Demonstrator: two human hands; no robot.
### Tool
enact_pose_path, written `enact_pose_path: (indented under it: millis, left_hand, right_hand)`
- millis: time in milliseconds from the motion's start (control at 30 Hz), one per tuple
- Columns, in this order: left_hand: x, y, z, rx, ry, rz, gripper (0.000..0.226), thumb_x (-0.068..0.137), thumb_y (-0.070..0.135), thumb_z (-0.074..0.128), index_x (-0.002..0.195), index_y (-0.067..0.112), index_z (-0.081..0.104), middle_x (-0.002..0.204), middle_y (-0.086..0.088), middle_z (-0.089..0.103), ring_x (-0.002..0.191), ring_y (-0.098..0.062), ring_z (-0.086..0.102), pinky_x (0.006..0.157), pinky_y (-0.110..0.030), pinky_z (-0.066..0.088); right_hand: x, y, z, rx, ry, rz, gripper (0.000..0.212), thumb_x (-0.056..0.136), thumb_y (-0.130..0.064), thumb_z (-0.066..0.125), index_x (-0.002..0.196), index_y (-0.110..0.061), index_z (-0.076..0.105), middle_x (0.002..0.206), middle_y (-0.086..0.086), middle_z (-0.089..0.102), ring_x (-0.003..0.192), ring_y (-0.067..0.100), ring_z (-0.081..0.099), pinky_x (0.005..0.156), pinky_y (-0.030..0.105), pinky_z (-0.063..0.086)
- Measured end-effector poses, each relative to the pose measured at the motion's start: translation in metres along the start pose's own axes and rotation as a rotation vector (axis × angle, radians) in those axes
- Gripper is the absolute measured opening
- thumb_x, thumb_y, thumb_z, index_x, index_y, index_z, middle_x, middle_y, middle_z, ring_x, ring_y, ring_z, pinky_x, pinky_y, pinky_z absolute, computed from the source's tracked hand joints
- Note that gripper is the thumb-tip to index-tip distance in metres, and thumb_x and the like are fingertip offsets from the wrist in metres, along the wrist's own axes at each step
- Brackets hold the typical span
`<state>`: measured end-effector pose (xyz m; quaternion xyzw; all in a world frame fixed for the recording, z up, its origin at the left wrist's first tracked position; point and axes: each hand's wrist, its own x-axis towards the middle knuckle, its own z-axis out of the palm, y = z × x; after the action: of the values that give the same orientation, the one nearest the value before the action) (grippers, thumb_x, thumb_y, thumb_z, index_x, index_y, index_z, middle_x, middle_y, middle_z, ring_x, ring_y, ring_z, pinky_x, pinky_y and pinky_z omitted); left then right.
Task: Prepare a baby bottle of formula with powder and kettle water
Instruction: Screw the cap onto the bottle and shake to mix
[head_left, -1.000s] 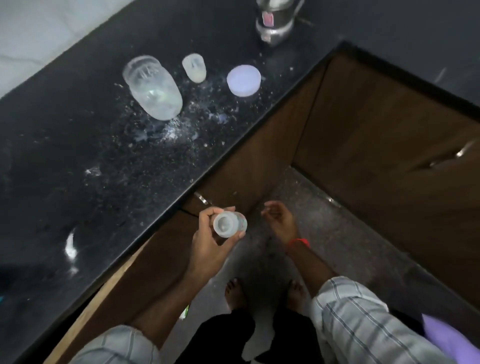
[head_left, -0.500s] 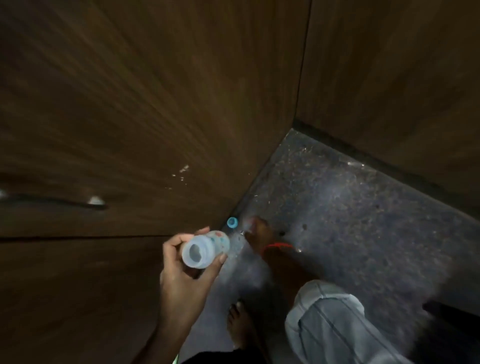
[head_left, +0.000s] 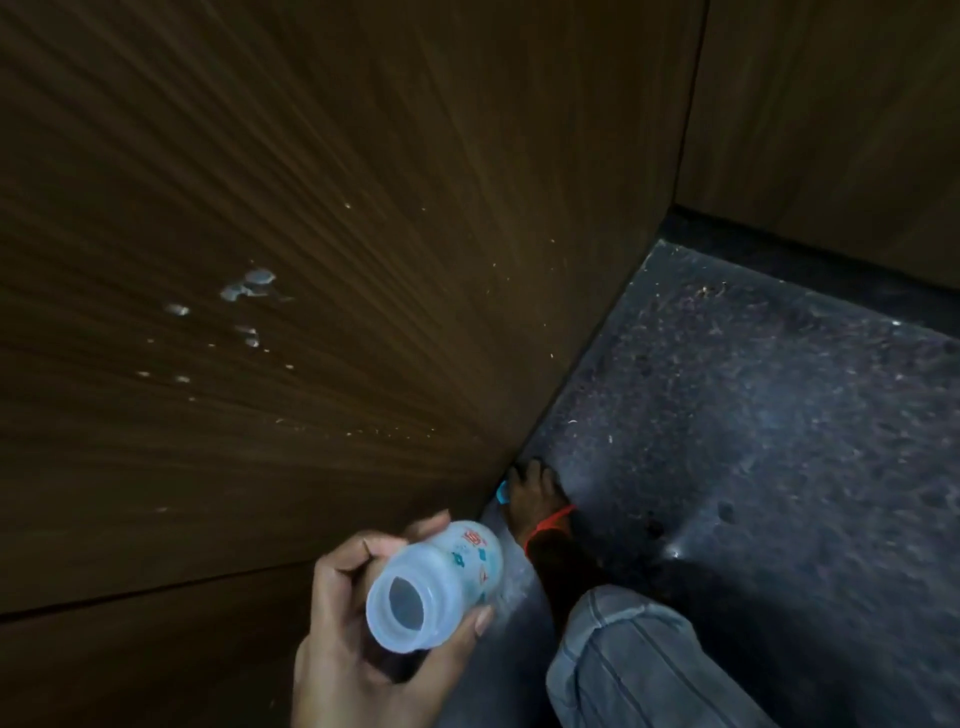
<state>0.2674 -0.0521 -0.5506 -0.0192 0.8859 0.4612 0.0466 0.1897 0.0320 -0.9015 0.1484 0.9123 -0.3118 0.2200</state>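
Low down by the floor now, the brown wood-grain cabinet door (head_left: 311, 234) fills the left and far side of what there is to see, flecked with pale splashes (head_left: 248, 287) that could be powder or dried drips; I cannot tell which. Near and just right of that, the left hand (head_left: 358, 618) is wrapped round the small translucent plastic baby bottle with printed markings (head_left: 439, 584), held tipped on its side with the open mouth facing up at us. Nothing shows inside it, so by my reckoning the formula is barely begun: no powder in, no water in, no teat or collar fitted. Further right and farther off, the right hand (head_left: 537, 491), with a red thread at the wrist, is down on the speckled dark grey stone floor (head_left: 753, 415), right at the foot of the cabinet, its fingers touching a small blue round piece (head_left: 502, 491). Whether they have closed on it I cannot tell, as it is dark and mostly hidden. A striped grey sleeve (head_left: 634, 665) sits nearest on the right. A second ago the worktop with its jar and lids was in sight and both hands were up at waist height; half a second ago the right hand was just short of the blue piece, and now it is on it.
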Motion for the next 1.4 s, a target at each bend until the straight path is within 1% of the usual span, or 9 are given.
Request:
enact_pose_path:
  millis: [100,233,433,533,667,733,933,1067,1400]
  left_hand:
    - [-0.001,0.010,-0.003,-0.018,0.021,-0.008,0.076,0.042,0.040,0.093,0.108,0.029,0.057,0.113,0.010,0.079,0.115,-0.011,0.072,0.098,-0.051,0.057]
    - [-0.015,0.059,-0.021,-0.044,0.052,-0.013,0.073,0.053,0.029,0.104,0.108,0.026,0.057,0.115,0.010,0.079,0.115,-0.009,0.072,0.090,-0.020,0.059]
    - [-0.040,0.205,-0.078,-0.185,-0.084,-0.064,0.064,0.061,-0.008,0.093,0.108,0.018,0.056,0.117,0.010,0.078,0.112,-0.005,0.072,0.083,-0.015,0.058]
    - [-0.048,0.288,-0.115,-0.198,-0.103,-0.047,0.061,0.067,-0.006,0.092,0.108,0.020,0.056,0.119,0.009,0.078,0.112,-0.008,0.073,0.086,-0.022,0.060]
    - [-0.050,0.395,-0.168,-0.155,-0.090,0.012,0.060,0.069,0.013,0.096,0.111,0.028,0.055,0.119,0.016,0.076,0.112,-0.003,0.072,0.096,-0.034,0.060]
    - [-0.047,0.446,-0.193,-0.164,-0.080,0.039,0.060,0.069,0.021,0.097,0.110,0.031,0.055,0.120,0.018,0.075,0.112,-0.002,0.071,0.098,-0.041,0.058]
    - [-0.036,0.554,-0.253,-0.118,0.008,0.149,0.059,0.070,0.040,0.094,0.112,0.041,0.052,0.109,0.025,0.073,0.104,0.001,0.071,0.091,-0.044,0.061]
    - [-0.025,0.591,-0.274,-0.128,0.078,0.218,0.059,0.074,0.049,0.089,0.118,0.036,0.053,0.111,0.019,0.073,0.103,-0.001,0.070,0.091,-0.039,0.060]
    - [0.020,0.610,-0.304,-0.255,0.086,0.321,0.052,0.074,0.063,0.080,0.120,0.054,0.056,0.114,0.020,0.072,0.104,-0.004,0.070,0.091,-0.036,0.060]
  right_hand:
    - [-0.004,0.005,-0.012,-0.015,0.026,-0.038,0.037,0.064,-0.021,0.082,0.099,-0.011,0.072,0.094,0.017,0.065,0.079,0.037,0.069,0.067,0.043,0.060]
    - [-0.065,0.004,-0.084,0.030,-0.001,0.002,0.062,0.076,-0.045,0.060,0.123,-0.005,0.064,0.119,0.021,0.064,0.103,0.042,0.066,0.091,0.048,0.055]
    - [-0.187,-0.042,-0.252,0.241,-0.023,0.060,0.058,0.089,-0.043,0.066,0.140,-0.017,0.054,0.138,0.012,0.057,0.127,0.035,0.057,0.107,0.048,0.048]
    - [-0.249,-0.080,-0.344,0.428,0.090,0.060,0.064,0.080,-0.057,0.058,0.126,-0.011,0.066,0.122,0.013,0.070,0.114,0.033,0.068,0.099,0.035,0.053]
    - [-0.324,-0.134,-0.470,0.575,0.174,0.029,0.050,0.080,-0.022,0.082,0.125,-0.006,0.066,0.119,0.012,0.072,0.109,0.027,0.069,0.086,-0.005,0.031]
    - [-0.357,-0.158,-0.533,0.659,0.245,-0.032,0.056,0.073,-0.033,0.074,0.123,-0.009,0.067,0.116,0.008,0.072,0.105,0.022,0.068,0.085,-0.009,0.029]
    - [-0.447,-0.230,-0.698,0.910,0.448,-0.372,0.045,0.087,-0.007,0.075,0.118,-0.037,0.061,0.119,0.005,0.068,0.100,0.020,0.072,0.079,0.021,0.058]
    - [-0.483,-0.274,-0.787,0.985,0.353,-0.608,0.040,0.088,-0.014,0.075,0.115,-0.042,0.067,0.115,0.004,0.073,0.098,0.016,0.073,0.085,0.042,0.061]
    - [-0.475,-0.387,-0.920,0.194,0.054,-1.010,0.044,0.094,-0.019,0.073,0.136,-0.028,0.061,0.130,-0.010,0.064,0.103,0.020,0.069,0.095,0.039,0.059]
